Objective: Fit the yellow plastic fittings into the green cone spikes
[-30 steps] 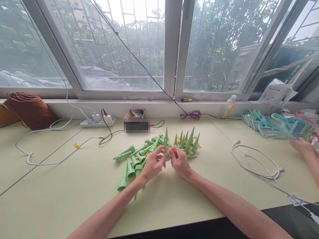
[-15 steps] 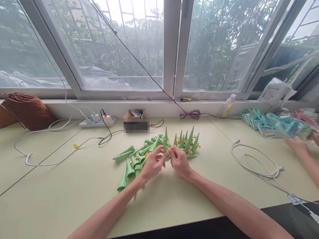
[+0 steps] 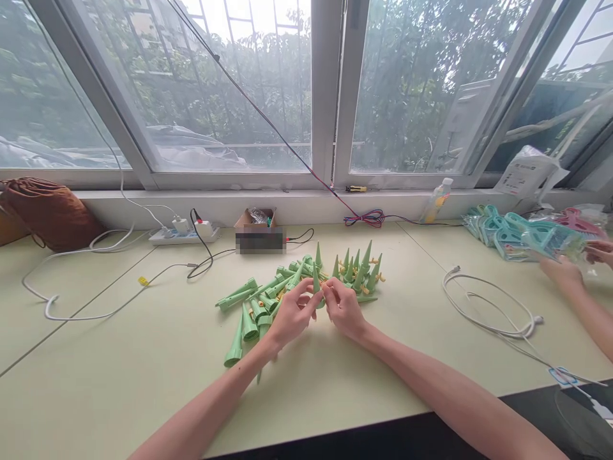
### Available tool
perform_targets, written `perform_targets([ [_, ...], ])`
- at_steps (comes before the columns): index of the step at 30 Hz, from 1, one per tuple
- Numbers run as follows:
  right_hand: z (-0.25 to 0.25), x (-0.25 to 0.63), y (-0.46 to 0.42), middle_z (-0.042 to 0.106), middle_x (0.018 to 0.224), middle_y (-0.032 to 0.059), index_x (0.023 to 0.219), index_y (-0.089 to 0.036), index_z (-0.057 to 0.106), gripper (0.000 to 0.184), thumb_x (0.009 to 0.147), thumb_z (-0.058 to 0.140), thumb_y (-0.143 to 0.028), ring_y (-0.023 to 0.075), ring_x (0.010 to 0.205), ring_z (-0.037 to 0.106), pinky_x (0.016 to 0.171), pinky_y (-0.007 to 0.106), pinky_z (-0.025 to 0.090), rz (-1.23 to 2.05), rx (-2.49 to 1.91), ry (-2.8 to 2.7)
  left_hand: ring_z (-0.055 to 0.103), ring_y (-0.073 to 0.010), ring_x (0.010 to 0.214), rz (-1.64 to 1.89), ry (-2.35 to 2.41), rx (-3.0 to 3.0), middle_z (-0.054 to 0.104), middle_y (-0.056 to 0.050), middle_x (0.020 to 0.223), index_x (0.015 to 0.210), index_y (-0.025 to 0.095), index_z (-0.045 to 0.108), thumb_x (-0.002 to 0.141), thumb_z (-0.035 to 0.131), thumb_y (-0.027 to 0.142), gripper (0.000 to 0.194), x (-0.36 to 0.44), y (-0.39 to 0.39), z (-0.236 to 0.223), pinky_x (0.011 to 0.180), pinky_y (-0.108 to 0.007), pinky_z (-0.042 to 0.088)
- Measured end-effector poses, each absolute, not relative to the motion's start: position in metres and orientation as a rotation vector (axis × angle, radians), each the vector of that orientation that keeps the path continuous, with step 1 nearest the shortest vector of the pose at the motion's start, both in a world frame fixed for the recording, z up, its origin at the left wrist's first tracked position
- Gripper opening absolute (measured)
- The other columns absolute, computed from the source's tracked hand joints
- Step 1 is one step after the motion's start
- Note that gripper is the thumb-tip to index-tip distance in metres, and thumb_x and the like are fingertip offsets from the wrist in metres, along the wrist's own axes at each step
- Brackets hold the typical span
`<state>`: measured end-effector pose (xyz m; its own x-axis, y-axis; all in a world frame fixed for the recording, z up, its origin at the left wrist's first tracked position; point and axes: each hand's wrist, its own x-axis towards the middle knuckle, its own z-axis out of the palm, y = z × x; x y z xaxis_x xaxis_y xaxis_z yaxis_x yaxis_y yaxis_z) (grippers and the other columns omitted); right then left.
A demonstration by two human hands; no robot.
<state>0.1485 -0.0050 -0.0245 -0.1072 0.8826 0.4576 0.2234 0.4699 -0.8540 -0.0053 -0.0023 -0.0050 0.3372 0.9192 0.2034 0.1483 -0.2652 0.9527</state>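
Note:
Between the fingers of my left hand [image 3: 294, 313] is a green plant watering spike [image 3: 316, 278], its pointed end up. My right hand [image 3: 343, 308] is closed in a pinch at the spike's side, on a small yellow-orange valve mostly hidden by the fingertips. Left of my hands lies a loose pile of green watering spikes [image 3: 234, 348], some on their sides, with yellow pieces among them. On the right, several spikes with yellow valves [image 3: 364, 259] stand point up, close together, and one lies flat beside them.
At the back are a small cardboard box [image 3: 261, 218], a power strip [image 3: 163, 236], a bundled cable [image 3: 371, 218] and a bottle [image 3: 437, 201]. A white cable [image 3: 479, 326] lies coiled on the right. Beyond it, another person's hands [image 3: 565, 275] are at bagged teal plastic items [image 3: 512, 233].
My hands keep the same hold on the spike, with hardly any movement. The view has shifted slightly. At the far right, more of the other person's second hand shows.

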Motion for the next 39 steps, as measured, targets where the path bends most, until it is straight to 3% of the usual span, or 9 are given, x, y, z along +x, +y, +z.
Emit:
perform_targets([
  [20, -0.0240, 0.1489, -0.0042, 0.042, 0.050, -0.0066, 0.080, -0.022, 0.045, 0.030, 0.101, 0.039, -0.043, 0.0115, 0.041, 0.039, 0.043, 0.024, 0.030, 0.737, -1.000, -1.636, 0.058, -0.0088, 0.053, 1.046, 0.986, 1.685, 0.060, -0.004, 0.095, 0.101, 0.020, 0.058, 0.088, 0.061, 0.046, 0.029, -0.0059, -0.0022, -0.0040, 0.039, -0.020, 0.042],
  [29, -0.0248, 0.1495, -0.0032, 0.039, 0.053, -0.0065, 0.078, -0.023, 0.042, 0.023, 0.100, 0.038, -0.032, 0.0116, 0.044, 0.035, 0.045, 0.024, 0.028, 0.734, -0.987, -1.711, 0.058, -0.0086, 0.054, 1.037, 1.022, 1.682, 0.058, -0.001, 0.088, 0.094, 0.020, 0.055, 0.086, 0.063, 0.050, 0.032, -0.0051, -0.0050, -0.0001, 0.042, -0.020, 0.046],
  [39, -0.0232, 0.1486, -0.0064, 0.046, 0.056, -0.0052, 0.082, -0.022, 0.046, 0.021, 0.099, 0.040, -0.031, 0.0120, 0.047, 0.039, 0.049, 0.024, 0.031, 0.722, -0.974, -1.726, 0.056, -0.0111, 0.054, 1.073, 1.016, 1.609, 0.059, -0.003, 0.080, 0.092, 0.018, 0.060, 0.084, 0.067, 0.049, 0.033, -0.0049, -0.0026, -0.0003, 0.040, -0.022, 0.046],
])
